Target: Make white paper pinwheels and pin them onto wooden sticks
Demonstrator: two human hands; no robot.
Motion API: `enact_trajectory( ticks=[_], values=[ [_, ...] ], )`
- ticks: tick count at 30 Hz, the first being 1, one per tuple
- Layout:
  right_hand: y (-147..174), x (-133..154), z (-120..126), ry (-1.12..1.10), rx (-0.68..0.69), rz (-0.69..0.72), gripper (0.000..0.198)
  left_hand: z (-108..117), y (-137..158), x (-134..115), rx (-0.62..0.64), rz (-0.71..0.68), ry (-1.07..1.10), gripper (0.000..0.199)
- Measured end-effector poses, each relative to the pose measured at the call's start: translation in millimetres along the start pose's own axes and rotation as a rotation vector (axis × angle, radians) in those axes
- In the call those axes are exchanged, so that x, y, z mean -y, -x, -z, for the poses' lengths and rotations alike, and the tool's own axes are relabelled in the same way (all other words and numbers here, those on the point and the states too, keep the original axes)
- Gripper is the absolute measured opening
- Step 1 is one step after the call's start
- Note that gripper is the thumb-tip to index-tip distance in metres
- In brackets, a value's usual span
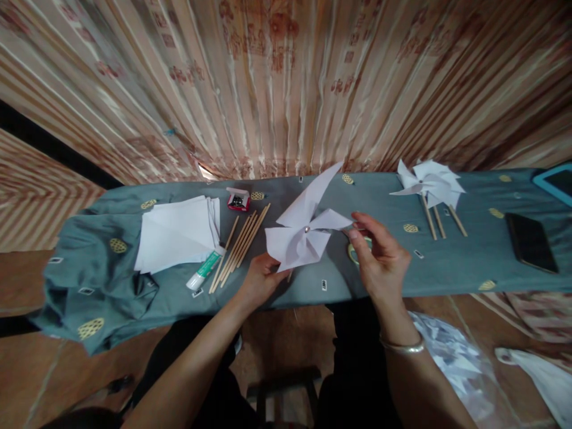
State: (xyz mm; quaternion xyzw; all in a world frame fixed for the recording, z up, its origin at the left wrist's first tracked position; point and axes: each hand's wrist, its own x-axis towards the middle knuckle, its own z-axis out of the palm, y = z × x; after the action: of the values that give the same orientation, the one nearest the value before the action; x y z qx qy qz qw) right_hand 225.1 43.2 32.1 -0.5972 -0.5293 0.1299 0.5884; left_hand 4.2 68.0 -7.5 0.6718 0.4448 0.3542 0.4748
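Observation:
A white paper pinwheel (297, 247) with a shiny pin at its centre is held up over the middle of the table. My left hand (261, 279) is closed on it from the lower left, its fingertips hidden behind the paper. A short bit of wooden stick shows beneath the blades. On the other side, the thumb and forefinger of my right hand (379, 256) are closed at the tip of the right blade. Just behind those fingers lies a roll of tape (353, 252), partly covered by them.
Left on the cloth-covered table (324, 304) are a stack of white paper (174, 232), a glue stick (205, 269), several wooden sticks (243, 244) and a small box of pins (238, 201). Finished pinwheels (433, 185), a phone (531, 241) and a blue-edged device (556, 182) lie right.

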Motion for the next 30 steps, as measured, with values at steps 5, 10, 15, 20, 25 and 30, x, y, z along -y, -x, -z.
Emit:
enact_trajectory(
  ticks=[5, 10, 15, 20, 25, 30],
  values=[
    [1, 2, -1, -0.032, 0.054, -0.094, 0.022, 0, 1, -5, 0.029, 0.023, 0.083, 0.014],
    [7, 1, -5, -0.102, 0.087, -0.186, 0.020, 1, 3, -5, -0.015, 0.122, 0.090, 0.012],
    [17, 8, -15, -0.222, 0.130, -0.284, 0.022, 4, 1, -12, -0.053, 0.109, 0.124, 0.021],
    [27, 19, -25, -0.305, 0.204, -0.416, 0.017, 8, -1, -20, -0.031, 0.051, 0.079, 0.019],
    [29, 31, -30, -0.379, 0.329, -0.484, 0.017, 9, -1, -18, -0.048, 0.021, 0.081, 0.018],
    [33, 38, -35, -0.463, 0.397, -0.498, 0.020, 8, -1, -18, -0.049, 0.009, 0.092, 0.017]
  ],
)
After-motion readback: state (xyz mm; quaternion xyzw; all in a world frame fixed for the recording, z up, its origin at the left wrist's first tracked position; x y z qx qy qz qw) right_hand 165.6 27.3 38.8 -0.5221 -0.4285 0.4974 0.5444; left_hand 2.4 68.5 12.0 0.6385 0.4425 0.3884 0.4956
